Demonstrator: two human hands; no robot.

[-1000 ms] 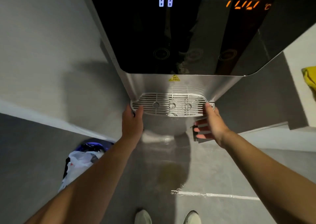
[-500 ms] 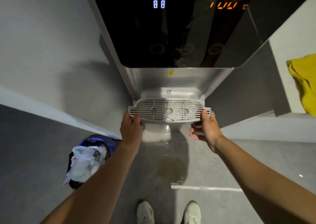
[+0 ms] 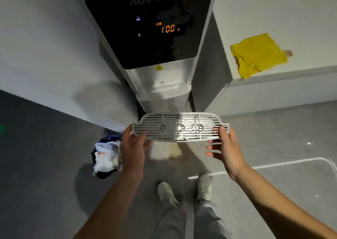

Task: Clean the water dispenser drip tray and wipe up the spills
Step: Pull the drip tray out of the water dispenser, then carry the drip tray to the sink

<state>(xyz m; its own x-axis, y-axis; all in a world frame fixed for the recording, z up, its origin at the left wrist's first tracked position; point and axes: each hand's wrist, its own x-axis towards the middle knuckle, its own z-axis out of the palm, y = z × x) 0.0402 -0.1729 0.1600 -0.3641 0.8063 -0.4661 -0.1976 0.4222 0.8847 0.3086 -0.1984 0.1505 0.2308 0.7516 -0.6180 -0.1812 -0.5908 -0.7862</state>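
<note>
I hold the grate [image 3: 180,127] level in front of the dispenser [image 3: 145,38], left hand [image 3: 132,147] pinching one end, right hand [image 3: 226,147] the other with spare fingers spread. It looks light, stiff, probably wet; the ends suit gripping.

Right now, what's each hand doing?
Left hand: closed on the left end of the tray grate.
Right hand: holding the grate's right end, fingers spread underneath.
</note>
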